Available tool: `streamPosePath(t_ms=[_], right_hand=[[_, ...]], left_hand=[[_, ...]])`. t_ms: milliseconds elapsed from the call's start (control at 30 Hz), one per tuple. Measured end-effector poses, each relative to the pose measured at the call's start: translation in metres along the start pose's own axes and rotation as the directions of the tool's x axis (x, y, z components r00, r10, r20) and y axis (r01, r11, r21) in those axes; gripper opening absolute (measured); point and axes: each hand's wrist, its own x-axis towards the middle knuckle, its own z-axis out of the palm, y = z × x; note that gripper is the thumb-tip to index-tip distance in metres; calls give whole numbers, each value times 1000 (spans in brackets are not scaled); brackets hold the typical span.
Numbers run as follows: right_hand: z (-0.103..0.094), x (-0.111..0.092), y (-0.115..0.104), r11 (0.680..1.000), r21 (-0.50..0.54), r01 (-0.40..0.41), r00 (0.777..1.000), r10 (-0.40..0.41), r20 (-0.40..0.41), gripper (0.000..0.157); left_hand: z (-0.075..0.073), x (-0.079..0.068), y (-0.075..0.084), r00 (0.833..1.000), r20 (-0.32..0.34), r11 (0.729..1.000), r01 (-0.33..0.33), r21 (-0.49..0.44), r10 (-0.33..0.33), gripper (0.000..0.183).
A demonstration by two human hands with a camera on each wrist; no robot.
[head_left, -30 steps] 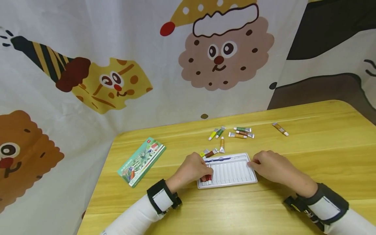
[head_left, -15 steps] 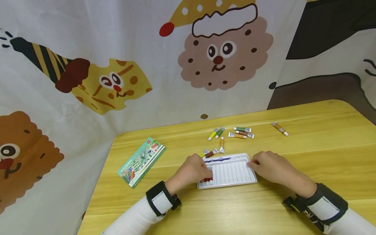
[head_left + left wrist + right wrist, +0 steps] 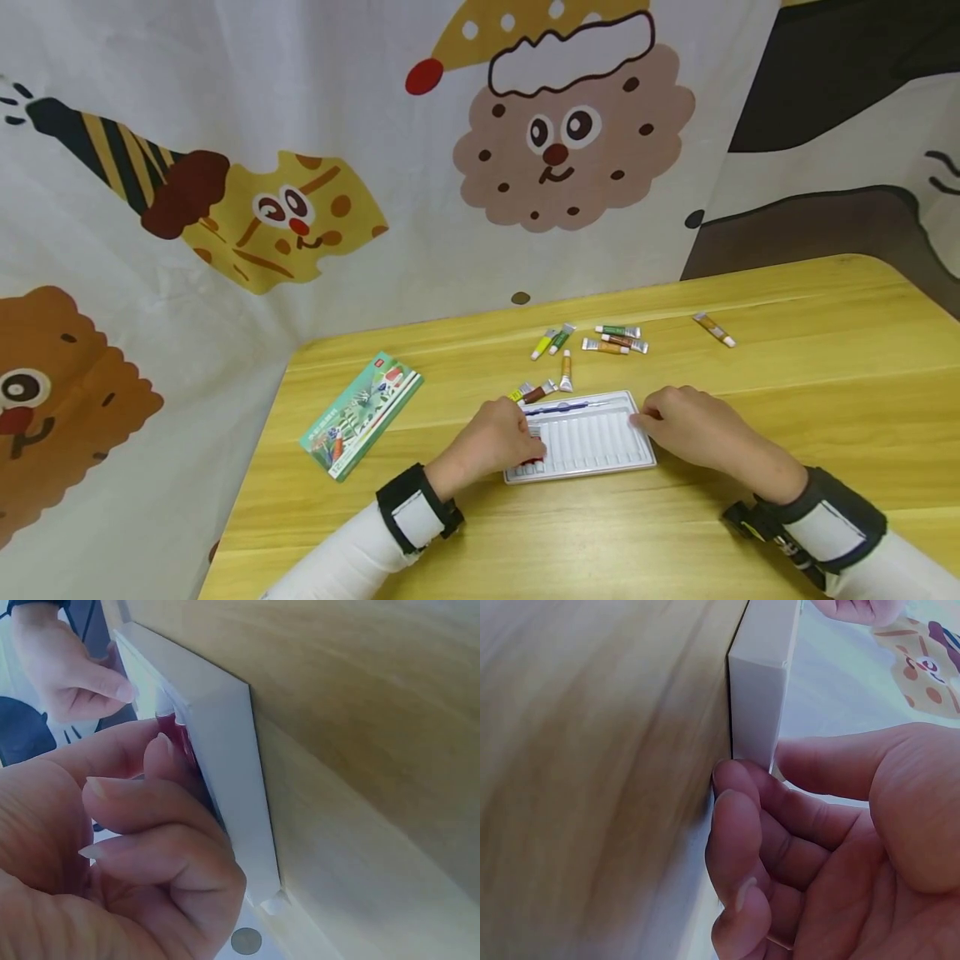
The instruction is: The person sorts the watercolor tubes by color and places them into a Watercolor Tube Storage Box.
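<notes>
A white plastic paint tray [image 3: 600,439] with ridged slots lies on the table. Along its far side sits a thin paintbrush [image 3: 558,408] with a dark blue handle. My left hand [image 3: 490,437] is over the tray's left end, its thumb and fingertips closed at a red paint tube [image 3: 182,737] in the slots there. Those fingers hide most of the tubes at that end; several pale caps show below them. My right hand [image 3: 693,427] grips the tray's right edge between thumb and fingers, and the right wrist view shows them at the tray corner [image 3: 759,712].
Behind the tray lie loose paint tubes: a brown tube [image 3: 538,392], an ochre tube [image 3: 566,369], yellow and green ones, and a cluster with a green tube [image 3: 617,332]. One tube [image 3: 715,329] lies apart at the right. A green paint box [image 3: 363,414] rests at the left.
My left fingers shift slightly over the red tubes at the tray's left end, covering more of them now. The right hand and the tray stay in place.
</notes>
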Motion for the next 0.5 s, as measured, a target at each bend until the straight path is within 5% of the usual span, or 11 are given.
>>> streamPosePath(t_ms=[500], right_hand=[[0, 1, 3, 1000, 14, -5, 1000, 4, 3, 22]], left_hand=[[5, 1, 5, 999, -12, 998, 34, 48, -34, 42]])
